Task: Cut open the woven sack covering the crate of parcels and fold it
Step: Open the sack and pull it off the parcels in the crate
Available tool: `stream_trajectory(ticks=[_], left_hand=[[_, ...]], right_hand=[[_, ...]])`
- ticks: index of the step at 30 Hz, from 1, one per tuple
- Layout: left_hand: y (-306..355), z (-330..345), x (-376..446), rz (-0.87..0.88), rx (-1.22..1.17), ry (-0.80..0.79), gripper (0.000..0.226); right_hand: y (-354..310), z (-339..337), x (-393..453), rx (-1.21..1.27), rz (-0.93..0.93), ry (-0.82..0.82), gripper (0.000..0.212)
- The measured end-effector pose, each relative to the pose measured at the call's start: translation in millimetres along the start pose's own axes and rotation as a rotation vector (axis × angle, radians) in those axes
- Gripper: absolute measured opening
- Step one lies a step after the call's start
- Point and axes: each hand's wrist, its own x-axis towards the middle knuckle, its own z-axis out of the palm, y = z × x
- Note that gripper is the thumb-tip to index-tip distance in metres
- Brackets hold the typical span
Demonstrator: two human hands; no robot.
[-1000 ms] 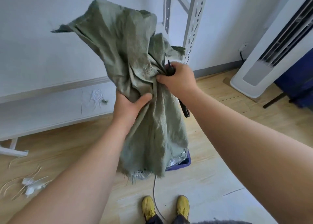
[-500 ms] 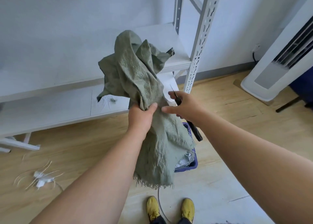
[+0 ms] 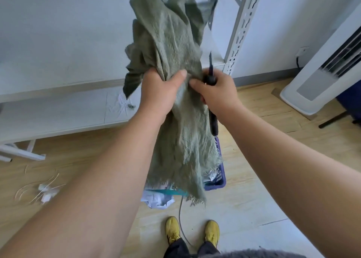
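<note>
Green sack (image 3: 175, 78) bunched in left hand (image 3: 160, 93); right hand (image 3: 216, 93) fisted on knife (image 3: 210, 76).

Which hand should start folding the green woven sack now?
Left. The left hand grips only the green woven sack, while the right hand also holds a black-handled knife.

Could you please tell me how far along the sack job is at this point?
Cutting looks done: the woven sack is off the blue crate, whose contents show beneath. In hand: the left hand bunches the sack in the air, while the right hand holds the knife. Left: folding; the sack is crumpled, with no neat fold visible.
</note>
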Motion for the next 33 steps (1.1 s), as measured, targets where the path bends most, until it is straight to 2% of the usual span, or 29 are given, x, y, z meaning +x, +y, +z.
stream_trajectory(ticks=[5, 7, 10, 11, 12, 15, 18, 20, 23, 28, 31, 33], left_hand=[[-2.7, 2.7, 1.2, -0.046, -0.078, -0.068, 0.037], [-1.2, 3.2, 4.7, -0.045, -0.138, -0.079, 0.034], [-2.3, 1.8, 5.7, -0.062, -0.179, -0.105, 0.031], [-5.7, 1.5, 4.6, -0.066, -0.187, -0.124, 0.029], [-9.2, 1.3, 2.9, -0.073, -0.19, -0.15, 0.029], [-13.6, 2.0, -1.3, -0.076, -0.19, -0.185, 0.038], [-14.1, 2.4, -3.5, -0.033, -0.158, -0.222, 0.052], [-15.6, 5.7, -7.5, -0.031, -0.077, -0.258, 0.058], [-17.9, 11.1, -13.0, -0.051, -0.013, -0.238, 0.057], [-8.2, 14.9, -11.3, 0.036, -0.007, -0.12, 0.059], [-14.7, 17.0, -6.4, -0.005, -0.005, -0.054, 0.055], [-21.6, 12.8, -4.2, -0.062, -0.02, 0.026, 0.044]], right_hand=[[-7.3, -4.0, 3.9, -0.119, -0.034, -0.019, 0.014], [-5.5, -8.3, 6.1, -0.039, -0.078, -0.047, 0.02], [11.4, -10.3, 5.9, -0.004, 0.055, -0.148, 0.048], [19.8, -9.8, 3.7, -0.076, 0.12, -0.168, 0.051], [27.3, -8.9, 1.3, -0.163, 0.175, -0.173, 0.045], [31.4, -10.5, 4.3, -0.245, 0.228, -0.004, 0.025], [5.6, -17.0, 16.6, -0.253, 0.058, 0.257, 0.015], [-16.8, -16.4, 19.6, -0.203, -0.06, 0.289, 0.021], [-35.2, -8.6, 15.3, -0.28, -0.127, 0.169, 0.025], [-45.8, -3.3, 8.1, -0.174, -0.149, 0.169, 0.024], [-43.8, 0.6, 8.6, -0.122, -0.036, -0.016, 0.023], [-36.9, 0.6, 8.0, -0.027, -0.01, -0.105, 0.023]])
